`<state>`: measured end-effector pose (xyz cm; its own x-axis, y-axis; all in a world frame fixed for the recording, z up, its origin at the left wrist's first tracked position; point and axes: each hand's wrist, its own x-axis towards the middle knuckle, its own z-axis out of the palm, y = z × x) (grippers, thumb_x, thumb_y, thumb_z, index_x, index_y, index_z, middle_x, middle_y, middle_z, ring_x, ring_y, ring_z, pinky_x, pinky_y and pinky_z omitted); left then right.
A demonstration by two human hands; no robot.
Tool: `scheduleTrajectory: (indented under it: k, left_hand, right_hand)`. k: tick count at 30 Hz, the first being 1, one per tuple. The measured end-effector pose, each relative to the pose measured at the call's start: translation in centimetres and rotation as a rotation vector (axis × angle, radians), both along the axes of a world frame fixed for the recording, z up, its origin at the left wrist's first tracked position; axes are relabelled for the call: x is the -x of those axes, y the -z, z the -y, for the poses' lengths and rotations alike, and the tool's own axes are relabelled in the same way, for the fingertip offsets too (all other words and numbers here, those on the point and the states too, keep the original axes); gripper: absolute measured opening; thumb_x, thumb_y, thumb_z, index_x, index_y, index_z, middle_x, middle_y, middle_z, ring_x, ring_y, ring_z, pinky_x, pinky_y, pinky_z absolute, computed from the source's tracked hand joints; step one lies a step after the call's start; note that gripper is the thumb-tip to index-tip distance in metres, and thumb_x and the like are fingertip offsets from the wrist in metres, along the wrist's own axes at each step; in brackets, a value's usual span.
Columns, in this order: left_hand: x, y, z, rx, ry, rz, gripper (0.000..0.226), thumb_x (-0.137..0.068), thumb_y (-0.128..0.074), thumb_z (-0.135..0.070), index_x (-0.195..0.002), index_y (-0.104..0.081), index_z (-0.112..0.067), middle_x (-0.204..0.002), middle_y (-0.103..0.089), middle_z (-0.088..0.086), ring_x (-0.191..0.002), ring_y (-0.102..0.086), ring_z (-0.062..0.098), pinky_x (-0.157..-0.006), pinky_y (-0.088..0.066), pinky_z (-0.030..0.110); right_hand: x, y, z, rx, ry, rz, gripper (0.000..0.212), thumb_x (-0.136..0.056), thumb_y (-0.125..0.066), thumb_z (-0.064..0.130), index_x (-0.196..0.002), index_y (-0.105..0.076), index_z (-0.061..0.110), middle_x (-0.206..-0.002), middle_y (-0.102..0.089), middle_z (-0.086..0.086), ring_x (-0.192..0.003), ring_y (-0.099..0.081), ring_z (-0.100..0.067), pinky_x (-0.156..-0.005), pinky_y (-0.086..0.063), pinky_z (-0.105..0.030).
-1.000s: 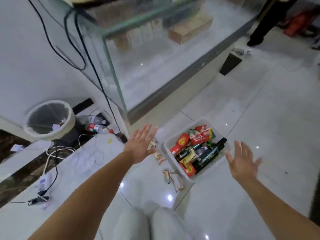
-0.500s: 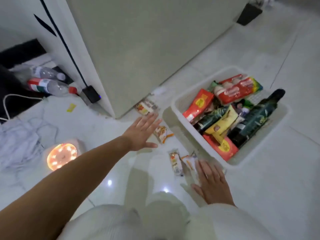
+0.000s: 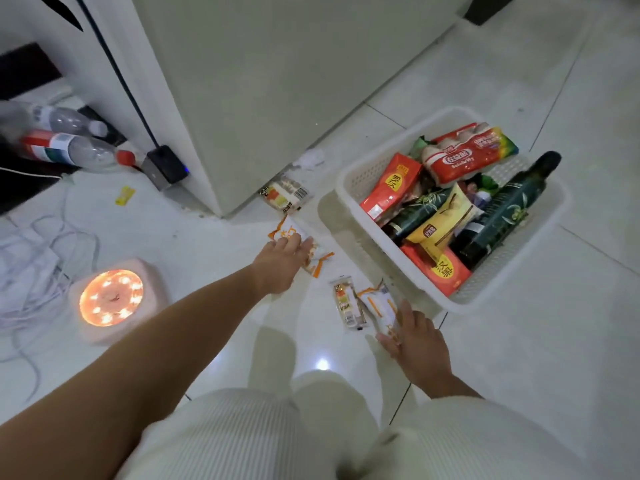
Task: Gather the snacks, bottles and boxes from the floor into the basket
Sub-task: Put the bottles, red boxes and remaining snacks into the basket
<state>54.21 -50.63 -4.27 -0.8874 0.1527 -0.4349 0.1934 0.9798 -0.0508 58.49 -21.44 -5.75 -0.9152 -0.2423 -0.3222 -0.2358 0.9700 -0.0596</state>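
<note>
Nearest to me, the crouching person's right hand [image 3: 415, 344] lies flat and open, its straight fingers [image 3: 403, 318] resting on the near end of a white-and-orange packet [image 3: 377, 303]. This packet lies on the floor [image 3: 519, 358] just beside the near left corner of the basket [image 3: 377, 244]. Its long axis runs almost in line with the fingers, away from the person. A narrow packet [image 3: 346, 306] lies beside it, on the side away from the basket.

A little further, on the basket's left side, the left hand [image 3: 277, 268] is laid on a second white-and-orange packet [image 3: 282, 232]. The fingers are bent down on it, but I cannot tell whether they already pinch it. Its long axis lies across the fingers, and one end points toward the basket.

The basket is already crowded with packs and a dark bottle. Beyond its far left corner one more snack [image 3: 285, 195] lies at the foot of the cabinet [image 3: 277, 81]. Two plastic bottles [image 3: 79, 152] lie well apart to the basket's left.

I judge the right hand has the shorter way: its packet must go only forward and right over the rim. The left hand must carry its packet sideways to the right.
</note>
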Motion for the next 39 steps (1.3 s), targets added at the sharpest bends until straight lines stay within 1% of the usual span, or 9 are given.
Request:
scheduleTrajectory:
  k: [2, 6, 10, 13, 17, 21, 24, 31, 39]
  left_hand:
    - [-0.7, 0.3, 0.3, 0.063, 0.076, -0.097, 0.076, -0.085, -0.055, -0.016, -0.149, -0.015, -0.007, -0.138, -0.035, 0.014, -0.124, -0.039, 0.032, -0.099, -0.034, 0.035]
    - [-1.1, 1.2, 2.0, 0.153, 0.239, -0.324, 0.057, -0.049, -0.071, -0.010, -0.101, -0.048, -0.011, -0.109, -0.054, 0.016, -0.095, -0.053, 0.033, -0.090, -0.036, 0.039]
    - [-2.7, 0.4, 2.2, 0.220, 0.255, -0.298, 0.041, -0.065, -0.066, -0.015, -0.105, -0.058, -0.009, -0.102, -0.060, 0.009, -0.096, -0.059, 0.028, -0.091, -0.032, 0.037]
    - [-3.7, 0.5, 2.4, 0.238, 0.106, -0.124, 0.046, -0.095, -0.041, -0.038, -0.130, -0.042, -0.008, -0.129, -0.046, 0.009, -0.121, -0.043, 0.027, -0.099, -0.030, 0.036]
    - [-6.1, 1.8, 2.8, 0.181, -0.138, 0.033, 0.078, -0.087, -0.037, -0.068, -0.139, -0.026, -0.012, -0.140, -0.031, 0.006, -0.127, -0.033, 0.025, -0.096, -0.035, 0.045]
    - [-7.5, 1.7, 2.6, 0.060, -0.229, 0.080, 0.070, -0.088, -0.056, -0.042, -0.142, -0.021, -0.015, -0.140, -0.027, 0.006, -0.123, -0.038, 0.024, -0.086, -0.047, 0.041]
    - [-5.5, -0.7, 2.2, -0.193, -0.397, 0.106, 0.061, -0.087, -0.060, -0.027, -0.135, -0.026, -0.008, -0.134, -0.034, 0.012, -0.119, -0.046, 0.031, -0.088, -0.048, 0.043]
    - [6.1, -12.8, -2.0, -0.488, -0.421, -0.232, 0.064, -0.089, -0.061, -0.041, -0.132, -0.030, -0.005, -0.121, -0.059, 0.017, -0.099, -0.063, 0.034, -0.076, -0.044, 0.035]
    - [12.1, -16.4, -11.6, -0.379, -0.237, -0.297, 0.060, -0.092, -0.056, -0.039, -0.135, -0.030, -0.006, -0.118, -0.057, 0.014, -0.096, -0.056, 0.028, -0.068, -0.042, 0.036]
  right_hand:
    - [-0.1, 0.3, 0.4, -0.038, 0.031, 0.046, 0.083, -0.084, -0.048, 0.062, -0.144, -0.025, 0.009, -0.125, -0.052, -0.010, -0.114, -0.052, -0.028, -0.087, -0.044, -0.038]
    - [0.3, 0.7, 0.6, -0.075, 0.041, 0.060, 0.077, -0.086, -0.051, 0.055, -0.142, -0.025, 0.011, -0.127, -0.049, -0.007, -0.117, -0.049, -0.025, -0.092, -0.041, -0.037]
    - [-0.6, -0.1, 0.5, -0.103, 0.032, 0.089, 0.065, -0.086, -0.054, 0.047, -0.137, -0.032, 0.013, -0.123, -0.051, -0.006, -0.115, -0.050, -0.025, -0.089, -0.040, -0.035]
    - [-0.9, -0.9, 0.3, -0.013, -0.050, 0.119, 0.065, -0.087, -0.053, 0.040, -0.141, -0.027, 0.014, -0.126, -0.049, -0.007, -0.117, -0.046, -0.025, -0.091, -0.039, -0.033]
    - [-1.0, -2.0, 0.1, 0.169, -0.128, 0.040, 0.069, -0.085, -0.046, 0.044, -0.145, -0.027, 0.014, -0.121, -0.051, -0.007, -0.111, -0.049, -0.022, -0.086, -0.042, -0.030]
    - [-1.0, -4.0, -0.4, 0.280, -0.323, -0.183, 0.066, -0.078, -0.046, 0.046, -0.135, -0.036, 0.013, -0.099, -0.060, -0.002, -0.091, -0.047, -0.010, -0.070, -0.052, -0.026]
    - [0.6, -6.6, -0.5, 0.332, -0.452, -0.336, 0.065, -0.081, -0.050, 0.042, -0.134, -0.038, 0.008, -0.102, -0.060, -0.005, -0.093, -0.044, -0.013, -0.079, -0.048, -0.026]
    - [8.9, -13.7, -2.2, 0.527, 0.253, -0.578, 0.059, -0.084, -0.058, 0.038, -0.133, -0.040, 0.010, -0.119, -0.052, -0.012, -0.109, -0.050, -0.028, -0.080, -0.049, -0.039]
    - [15.2, -17.1, -4.7, 0.498, 0.782, -0.355, 0.067, -0.086, -0.055, 0.043, -0.135, -0.033, 0.003, -0.131, -0.039, -0.022, -0.118, -0.044, -0.039, -0.089, -0.041, -0.039]
